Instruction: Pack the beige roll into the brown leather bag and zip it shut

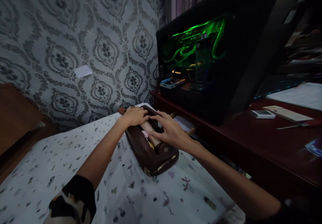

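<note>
Brown bag (141, 149) unzipped on patterned sheet (83, 146). Left hand (136, 116) palm down, fingers bent over bag's far end; grip unclear. Right hand (169, 130) half-open, thumb spread, touching pale roll (150, 130) inside.

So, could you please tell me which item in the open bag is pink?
The small rounded item between the long item and the left wall of the brown bag; the long one is cream.
</note>
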Demonstrator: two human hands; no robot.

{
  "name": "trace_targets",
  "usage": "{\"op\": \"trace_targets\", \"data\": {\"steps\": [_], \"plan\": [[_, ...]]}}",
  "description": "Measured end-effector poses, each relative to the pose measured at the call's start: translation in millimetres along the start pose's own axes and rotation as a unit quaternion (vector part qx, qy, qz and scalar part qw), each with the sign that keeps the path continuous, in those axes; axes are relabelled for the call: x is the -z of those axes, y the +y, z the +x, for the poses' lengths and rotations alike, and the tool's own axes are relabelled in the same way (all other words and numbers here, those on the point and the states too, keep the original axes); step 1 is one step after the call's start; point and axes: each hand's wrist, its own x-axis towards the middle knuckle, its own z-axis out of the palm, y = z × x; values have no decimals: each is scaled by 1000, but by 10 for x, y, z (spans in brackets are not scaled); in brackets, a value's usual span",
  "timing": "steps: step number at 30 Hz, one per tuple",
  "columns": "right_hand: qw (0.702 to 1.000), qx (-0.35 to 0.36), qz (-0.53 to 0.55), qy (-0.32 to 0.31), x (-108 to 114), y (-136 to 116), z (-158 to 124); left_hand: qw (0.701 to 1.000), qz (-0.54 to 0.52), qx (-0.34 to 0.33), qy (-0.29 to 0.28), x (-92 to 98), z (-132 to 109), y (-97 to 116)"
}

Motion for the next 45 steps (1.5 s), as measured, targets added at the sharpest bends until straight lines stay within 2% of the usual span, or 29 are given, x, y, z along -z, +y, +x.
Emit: {"op": "trace_targets", "data": {"steps": [5, 13, 17, 23, 26, 30, 36, 41, 45], "plan": [[999, -17, -35, 5, -10, -46, -20, 999, -8, 24, 20, -48, 2, -16], [988, -38, -146, -38, 11, -390, -116, 998, -16, 53, 31, -74, 10, 7], [989, -30, -139, -37, -26, -459, -123, 996, -21, 79, 41, -77, -3, 35], [986, -65, -134, -75, 41, -584, -60, 989, -36, 131, 56, -103, -11, 49], [985, -75, -136, -73, 18, -635, -62, 985, -51, 151, 67, -112, -29, 53], [985, -65, -154, -51, -70, -637, -106, 979, -71, 175, 77, -118, -56, 51], [978, -69, -179, -79, -58, -655, -107, 971, -113, 186, 98, -149, -84, 31], [978, -76, -170, -98, -29, -664, -89, 955, -176, 197, 134, -219, -93, 23], [979, -75, -166, -94, -46, -645, -88, 919, -275, 214, 185, -299, -88, -146]]}}
